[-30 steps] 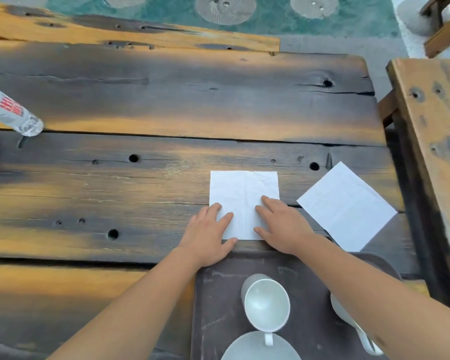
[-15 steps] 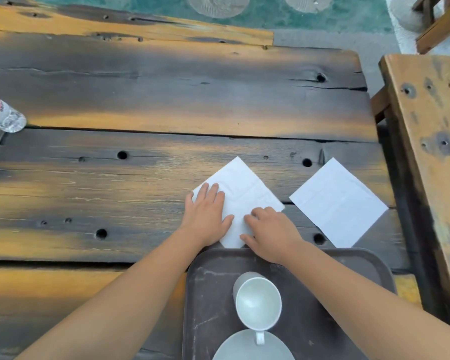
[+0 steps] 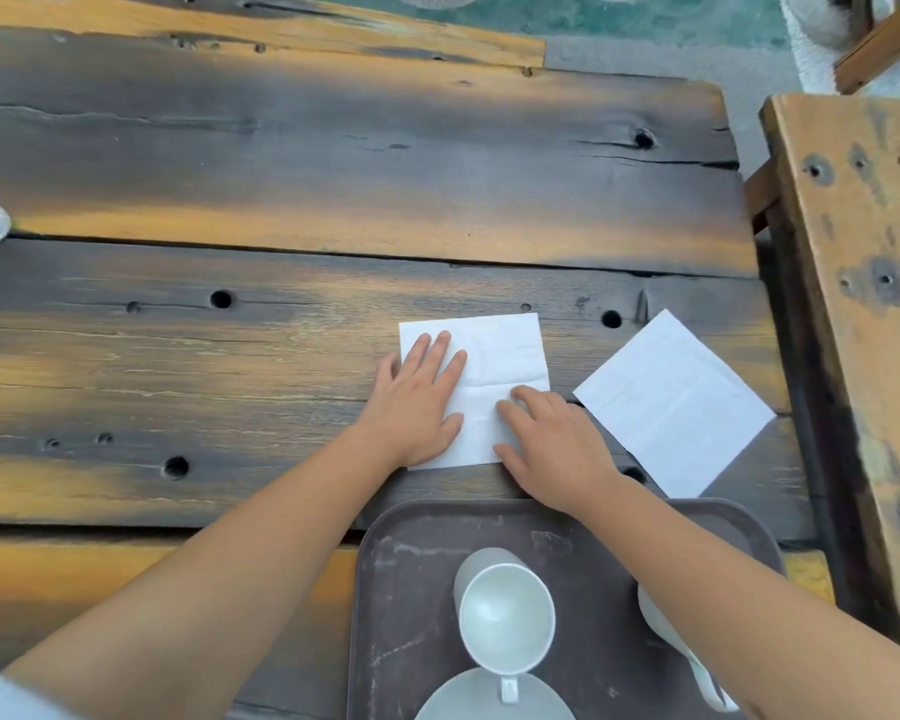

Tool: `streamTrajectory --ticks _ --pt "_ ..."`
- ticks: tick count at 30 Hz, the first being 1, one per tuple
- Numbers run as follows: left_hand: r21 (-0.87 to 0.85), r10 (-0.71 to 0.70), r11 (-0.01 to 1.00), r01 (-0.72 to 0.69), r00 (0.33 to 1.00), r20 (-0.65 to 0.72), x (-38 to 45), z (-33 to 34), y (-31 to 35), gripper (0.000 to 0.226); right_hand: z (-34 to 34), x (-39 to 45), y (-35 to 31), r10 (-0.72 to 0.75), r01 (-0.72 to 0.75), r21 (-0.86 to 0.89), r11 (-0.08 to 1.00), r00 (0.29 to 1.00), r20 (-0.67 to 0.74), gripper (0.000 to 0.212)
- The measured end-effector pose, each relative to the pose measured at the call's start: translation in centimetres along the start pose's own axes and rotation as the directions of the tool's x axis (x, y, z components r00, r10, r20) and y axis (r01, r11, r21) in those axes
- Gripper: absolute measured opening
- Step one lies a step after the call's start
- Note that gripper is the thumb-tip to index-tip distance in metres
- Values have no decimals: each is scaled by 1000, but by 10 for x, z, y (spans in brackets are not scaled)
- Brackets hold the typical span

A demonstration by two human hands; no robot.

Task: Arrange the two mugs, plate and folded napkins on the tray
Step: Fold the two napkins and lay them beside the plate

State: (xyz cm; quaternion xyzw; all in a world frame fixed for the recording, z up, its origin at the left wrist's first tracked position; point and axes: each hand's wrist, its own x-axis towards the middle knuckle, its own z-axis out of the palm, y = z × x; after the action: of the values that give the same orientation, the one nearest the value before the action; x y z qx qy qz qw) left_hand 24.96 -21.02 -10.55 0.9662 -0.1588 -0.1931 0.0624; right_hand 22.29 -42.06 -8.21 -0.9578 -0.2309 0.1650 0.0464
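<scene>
1. The left hand (image 3: 417,402) is lying flat, fingers straight, on the left part of a white napkin (image 3: 494,356) on the counter (image 3: 281,163), centre frame.
2. The right hand (image 3: 557,449) is pressing that napkin's lower right with bent fingers.
3. A second napkin (image 3: 671,402) is lying to the right.
4. A mug (image 3: 505,615), a plate (image 3: 458,701) and another mug (image 3: 655,621) are sitting on the tray (image 3: 411,589), lower frame.

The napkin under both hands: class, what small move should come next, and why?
Probably fold the napkin in half along its crease. The left hand lies flat on it, the right hand rests at its near edge, and it lies unfolded on the table, off the tray.
</scene>
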Motion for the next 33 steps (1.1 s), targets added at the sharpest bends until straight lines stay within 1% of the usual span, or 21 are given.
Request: streamTrajectory --ticks 2,3,6,11,13,18,24,27,30,33 --pt "-30 -34 999 33 999 -39 -2 6 2 74 1 9 -2 56 -52 48 997 995 -83 50" --pt "-32 -49 998 48 998 -40 -3 9 3 75 2 15 -3 85 -79 61 995 991 -103 53" --pt "45 -46 998 47 998 -31 -4 17 1 78 8 32 -7 123 -120 48 992 990 -64 66" --pt "92 30 995 -27 999 -36 -6 22 -16 81 28 47 -7 51 -49 -49 998 998 45 72" --pt "99 21 995 -18 999 -36 -7 22 -21 85 34 46 -2 65 -63 -61 996 997 31 74" --pt "98 -2 995 5 999 -38 -10 23 -28 94 35 41 8 156 -157 -47 987 988 -11 78" --pt "143 9 990 -10 1000 13 -19 19 -42 109 31 32 25 180 -181 -71 981 984 -11 83" --pt "107 6 994 -9 1000 30 -20 17 -43 114 27 32 28 162 -162 -41 986 987 -15 84" --pt "-21 -29 999 29 1000 1 -13 11 -43 106 18 43 35 187 -185 43 982 981 -49 81" --pt "-93 -114 990 105 989 -94 8 -3 -41 88 3 64 44 232 -216 134 967 965 -119 69"
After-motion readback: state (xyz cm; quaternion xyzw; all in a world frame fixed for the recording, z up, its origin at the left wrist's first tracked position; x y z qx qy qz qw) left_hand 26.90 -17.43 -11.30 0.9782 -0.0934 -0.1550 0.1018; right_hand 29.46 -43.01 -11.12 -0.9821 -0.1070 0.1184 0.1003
